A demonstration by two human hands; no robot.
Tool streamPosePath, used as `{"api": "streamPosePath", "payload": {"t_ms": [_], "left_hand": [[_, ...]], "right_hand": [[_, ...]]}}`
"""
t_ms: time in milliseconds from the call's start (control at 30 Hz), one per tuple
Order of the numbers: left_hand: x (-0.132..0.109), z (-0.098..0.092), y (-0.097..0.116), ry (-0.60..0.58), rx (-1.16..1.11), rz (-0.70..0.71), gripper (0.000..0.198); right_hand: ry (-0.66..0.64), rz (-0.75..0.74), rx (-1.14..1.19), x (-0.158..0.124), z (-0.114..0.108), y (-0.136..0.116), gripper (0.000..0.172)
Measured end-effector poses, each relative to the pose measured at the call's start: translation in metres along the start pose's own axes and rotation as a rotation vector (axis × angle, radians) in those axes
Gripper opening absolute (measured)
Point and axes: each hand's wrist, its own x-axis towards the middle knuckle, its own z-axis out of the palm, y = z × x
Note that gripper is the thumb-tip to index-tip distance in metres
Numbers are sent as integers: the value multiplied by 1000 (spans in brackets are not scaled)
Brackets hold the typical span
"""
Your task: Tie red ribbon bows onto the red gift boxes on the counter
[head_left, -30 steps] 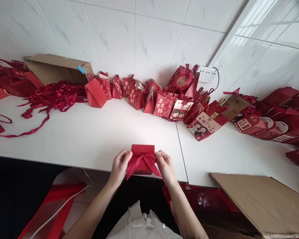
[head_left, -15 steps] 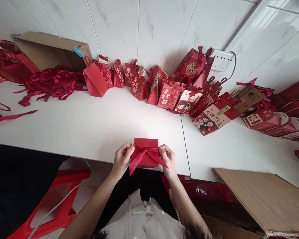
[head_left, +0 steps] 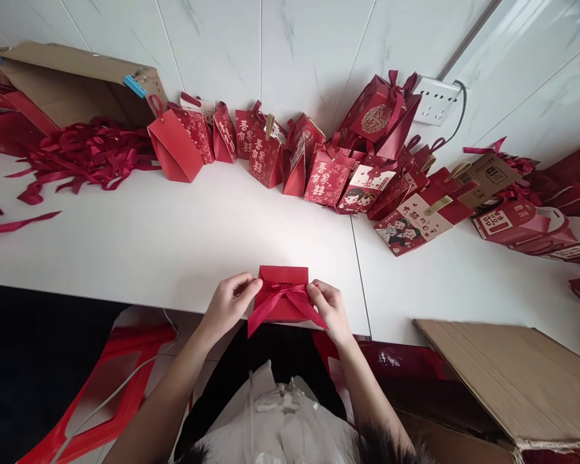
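Observation:
A small red gift box (head_left: 284,274) lies at the table's front edge, with a dark pink satin ribbon (head_left: 285,293) tied across its front. Two ribbon tails hang down and outward from the knot. At the box's left side, my left hand (head_left: 230,300) pinches the ribbon's left loop between thumb and fingers. My right hand (head_left: 329,308) pinches the loop on the right side. Fingertips partly cover both loop ends.
Several red gift boxes (head_left: 328,174) stand along the tiled wall. A heap of loose ribbons (head_left: 91,154) lies before an open cardboard box (head_left: 77,61). A power socket (head_left: 434,102) is on the wall. A large carton (head_left: 507,374) sits at lower right, a red stool (head_left: 120,361) at lower left.
My left hand has shifted slightly left and the ribbon's tails are spread a little wider. The gift box stays in place; the whole view has tilted slightly.

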Motion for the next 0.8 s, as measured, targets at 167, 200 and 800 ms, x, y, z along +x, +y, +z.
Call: {"api": "streamPosePath", "payload": {"t_ms": [167,200,800], "left_hand": [[0,5,-15,-20,-302,-81,35],[0,5,-18,-22,-323,-92,33],[-14,18,20,412,189,521,11]], "right_hand": [[4,1,-11,1,-1,1,47],[7,1,-16,1,-3,2,47],[-272,-310,-411,-1,-19,-7,106]]}}
